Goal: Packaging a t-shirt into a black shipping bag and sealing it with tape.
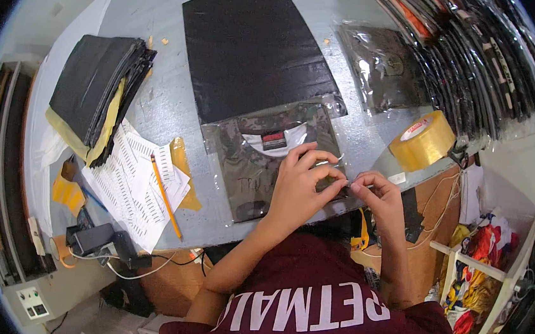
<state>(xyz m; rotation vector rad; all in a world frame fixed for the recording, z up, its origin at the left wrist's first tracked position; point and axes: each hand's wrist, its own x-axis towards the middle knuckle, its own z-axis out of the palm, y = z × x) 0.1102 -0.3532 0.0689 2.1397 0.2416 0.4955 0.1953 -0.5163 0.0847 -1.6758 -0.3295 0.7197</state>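
Pinching with thumb and fingertips, our left hand (307, 182) and right hand (379, 194) meet above the near right part of a folded camouflage shirt in a clear plastic bag (248, 175). Both grips look closed on one small, pale, glinting scrap (350, 184), though we cannot tell whether it is loose film, tape or a corner of the bag. The bagged shirt lies flat near the front edge of the blue-grey table (156, 90), its far end overlapping a flat black sheet (255, 51).

We judge the package light and soft, floppy if lifted by one corner, with a slick film that could slide or crease; a flat hold under both sides should suit it better than a pinch on the film. The scrap looks flimsy, best taken by its very edge.

Just beyond our right hand stands a wide roll of clear yellowish tape (422, 140); farther off lies a second dark garment in clear plastic (387, 69).

Our left hand covers part of the shirt's right side, our fingers hide most of the scrap, and glare blurs the bag's seams. The tall pile of bagged garments (480, 65) is partly lost towards the dark rim.
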